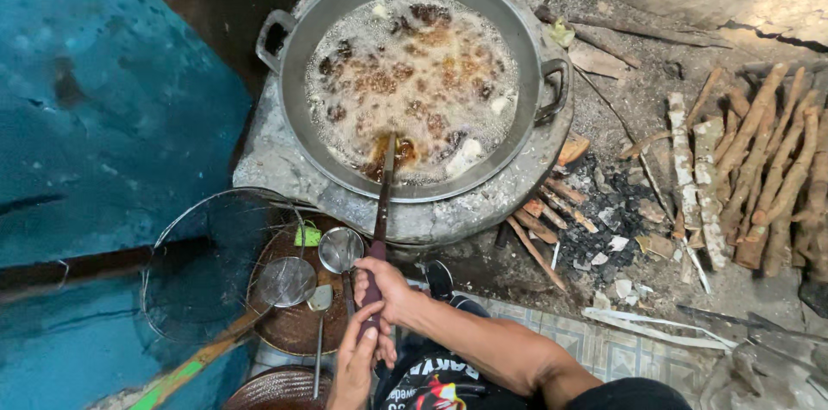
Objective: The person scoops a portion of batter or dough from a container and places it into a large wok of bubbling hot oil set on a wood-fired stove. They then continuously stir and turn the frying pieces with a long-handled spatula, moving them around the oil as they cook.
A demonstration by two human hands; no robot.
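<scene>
A large steel wok (297,65) sits on a round ash-covered stove, full of bubbling oil with browned pieces of food (414,74). A long-handled stirring tool (383,194) reaches from my hands into the near edge of the oil. My right hand (385,287) grips its dark handle higher up. My left hand (355,364) holds the handle's end just below it.
A big wire skimmer (207,259), a small ladle (341,249) and a small strainer (287,281) rest on a round tray at the lower left. Firewood sticks (759,169) lie at the right, with burning sticks (543,216) and ash under the stove. A teal wall is at the left.
</scene>
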